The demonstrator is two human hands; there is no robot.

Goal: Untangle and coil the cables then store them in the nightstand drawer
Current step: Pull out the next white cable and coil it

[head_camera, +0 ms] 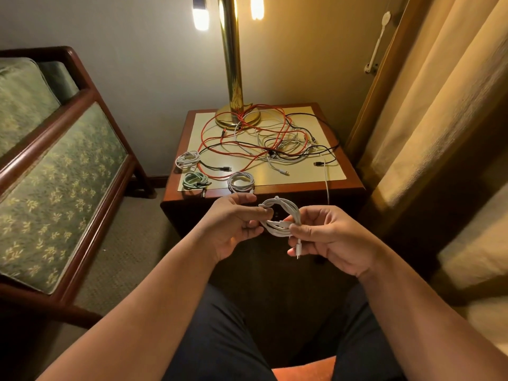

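Observation:
A white cable coil (283, 215) hangs in the air in front of the nightstand (354, 185). My left hand (233, 226) pinches its left side and my right hand (332, 237) grips its right side, with a white plug end dangling below the thumb. On the nightstand top lies a tangle of red, black and white cables (272, 138). Three small coils sit along its front left: a white one (188, 159), a green one (195, 180) and another white one (241, 181). The nightstand front is dark and no drawer shows clearly.
A brass lamp (233, 78) stands at the back of the nightstand with cables around its base. A green upholstered wooden chair (55, 174) is to the left. Yellow curtains (439, 105) hang on the right. One white cable (327, 182) droops over the nightstand's front edge.

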